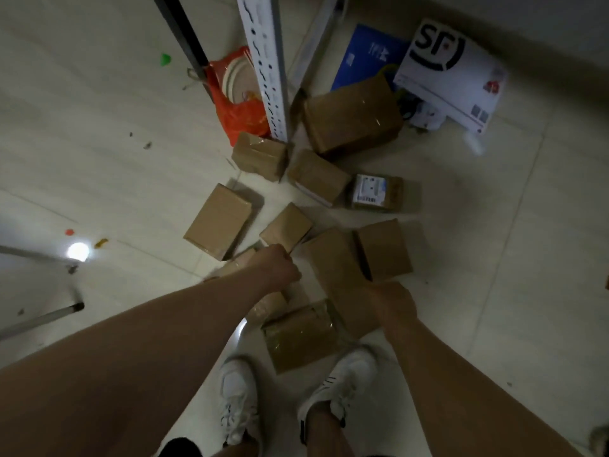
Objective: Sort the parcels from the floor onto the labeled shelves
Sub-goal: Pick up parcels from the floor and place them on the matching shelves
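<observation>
Several brown cardboard parcels lie scattered on the tiled floor in front of my feet. My left hand (279, 264) is closed over the near corner of a small parcel (287, 225) in the middle of the pile. My right hand (393, 301) rests on the near right corner of a wide flat parcel (336, 265), its fingers curled down out of sight. Beside that hand stands a squat box (384, 249). A tape-wrapped parcel (300, 334) lies between my white shoes. A parcel with a white shipping label (375, 191) lies farther back.
A white perforated shelf upright (267, 67) rises at the top centre, with a red plastic bag (235, 103) at its foot. A large box (352, 115), a blue flat pack (369, 54) and a white SF envelope (451, 74) lie by the wall. Metal legs (43, 319) stand at the left.
</observation>
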